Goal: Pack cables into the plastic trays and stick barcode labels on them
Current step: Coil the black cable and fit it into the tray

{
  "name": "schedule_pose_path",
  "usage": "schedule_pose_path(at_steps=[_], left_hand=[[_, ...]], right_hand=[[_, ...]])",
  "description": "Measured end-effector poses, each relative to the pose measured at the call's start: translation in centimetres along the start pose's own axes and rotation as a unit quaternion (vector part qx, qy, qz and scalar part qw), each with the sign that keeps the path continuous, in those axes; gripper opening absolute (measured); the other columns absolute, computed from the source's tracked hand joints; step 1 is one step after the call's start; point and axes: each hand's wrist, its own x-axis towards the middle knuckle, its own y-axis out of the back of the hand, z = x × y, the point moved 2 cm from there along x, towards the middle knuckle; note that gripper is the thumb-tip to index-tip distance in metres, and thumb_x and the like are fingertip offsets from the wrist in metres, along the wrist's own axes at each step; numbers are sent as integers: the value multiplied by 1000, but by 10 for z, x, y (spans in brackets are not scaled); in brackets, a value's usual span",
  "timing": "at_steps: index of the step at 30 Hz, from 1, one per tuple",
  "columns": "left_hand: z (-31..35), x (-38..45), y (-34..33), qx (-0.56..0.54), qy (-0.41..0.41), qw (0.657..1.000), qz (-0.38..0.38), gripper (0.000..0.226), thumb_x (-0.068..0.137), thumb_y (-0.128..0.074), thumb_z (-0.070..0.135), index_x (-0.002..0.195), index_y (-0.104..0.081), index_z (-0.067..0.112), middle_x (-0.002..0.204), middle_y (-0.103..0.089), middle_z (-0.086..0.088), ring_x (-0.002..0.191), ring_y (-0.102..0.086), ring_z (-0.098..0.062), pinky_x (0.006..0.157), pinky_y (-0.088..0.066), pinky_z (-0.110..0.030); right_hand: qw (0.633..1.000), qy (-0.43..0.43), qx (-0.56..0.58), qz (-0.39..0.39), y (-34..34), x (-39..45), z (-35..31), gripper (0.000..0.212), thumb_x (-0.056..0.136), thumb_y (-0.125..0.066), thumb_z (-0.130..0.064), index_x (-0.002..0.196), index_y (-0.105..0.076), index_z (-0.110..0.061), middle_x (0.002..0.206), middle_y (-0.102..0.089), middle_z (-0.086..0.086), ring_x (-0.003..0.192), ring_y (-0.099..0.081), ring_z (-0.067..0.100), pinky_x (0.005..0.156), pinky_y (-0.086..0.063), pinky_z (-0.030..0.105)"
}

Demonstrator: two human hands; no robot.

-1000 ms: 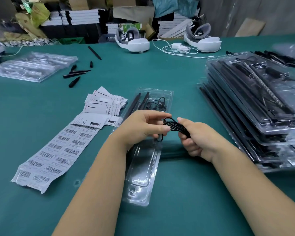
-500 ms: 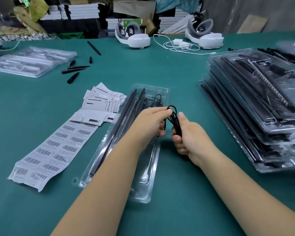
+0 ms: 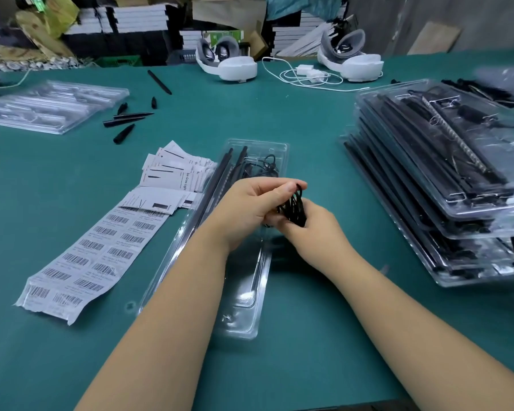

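A coiled black cable (image 3: 294, 207) is pinched between both hands above an open clear plastic tray (image 3: 244, 304) at the table's middle. My left hand (image 3: 250, 206) grips the coil's top with thumb and fingers. My right hand (image 3: 312, 223) holds the coil from below and the right. The tray's far end holds black rods (image 3: 220, 176) and a loose black cable (image 3: 267, 169). A strip of barcode labels (image 3: 95, 253) lies left of the tray, partly under a pile of white printed cards (image 3: 175, 173).
A tall stack of filled clear trays (image 3: 439, 179) sits at the right. Empty clear trays (image 3: 48, 105) lie far left, with loose black pointed parts (image 3: 125, 120) beside them. Two white headsets (image 3: 226, 62) (image 3: 350, 57) and a white charger cable (image 3: 306, 75) rest at the table's back.
The hands have brought the cable coil upright and closer together over the tray. The view has shifted down a little.
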Motion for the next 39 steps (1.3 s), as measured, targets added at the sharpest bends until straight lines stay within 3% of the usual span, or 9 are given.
schedule_pose_path(at_steps=[4,6,8,11,17,22,27,30,39], left_hand=[[10,-3,-6,91,7,996,18,21,98,-52,23,106,-72,26,81,-63,9,69,-50,-11,60,-41,-19],[18,-5,-5,237,34,971,31,37,97,-49,39,131,-57,25,109,-62,13,93,-58,3,78,-45,-14],[24,-19,-1,419,135,898,9,67,85,-48,66,138,-45,24,134,-50,0,123,-46,-15,96,-42,-32],[31,-54,-9,638,248,726,-69,92,66,-45,87,130,-43,21,134,-41,-5,125,-35,-29,88,-38,-43],[32,-88,-56,730,167,656,-96,93,68,-44,86,127,-42,13,115,-45,-7,102,-41,-26,73,-36,-35],[38,-76,-40,629,48,773,-67,39,86,-42,50,82,-50,12,70,-49,-2,70,-48,-22,54,-33,-31],[34,-75,14,270,82,959,-22,36,76,-51,39,105,-71,34,84,-72,11,74,-66,-1,71,-57,-23],[19,-76,30,120,85,989,7,34,76,-53,29,104,-71,34,99,-73,11,91,-69,-10,70,-59,-27],[7,-71,25,56,28,998,33,29,74,-53,25,92,-74,33,103,-67,-21,95,-65,-33,61,-55,-25]], right_hand=[[1000,2,17,18,2,4,1,29,90,-58,-32,61,-57,-29,47,-53,-21,47,-46,1,44,-31,15],[1000,-2,19,23,1,6,4,35,91,-56,-25,57,-49,-28,44,-48,-20,44,-41,0,44,-29,16],[998,-7,47,36,0,6,6,32,89,-55,-14,62,-47,-27,50,-52,-20,49,-44,-3,45,-32,12],[995,-49,55,64,5,9,10,23,93,-55,-30,72,-54,-22,67,-57,-9,59,-49,6,53,-39,19],[993,-80,44,74,8,18,18,35,92,-53,-41,79,-55,-8,54,-43,-6,48,-37,13,49,-30,25],[979,-116,148,80,15,17,25,28,91,-57,-39,70,-53,-20,44,-39,-10,43,-34,13,43,-27,22],[982,-107,151,41,22,15,21,22,91,-58,-38,75,-54,-22,59,-48,-3,44,-37,11,42,-31,20],[995,41,-89,-12,24,11,16,21,91,-59,-36,74,-55,-25,75,-49,-8,65,-45,11,58,-35,24],[858,282,-396,-163,14,1,-4,33,75,-53,-3,103,-60,-20,106,-43,1,89,-29,15,72,-29,28]])
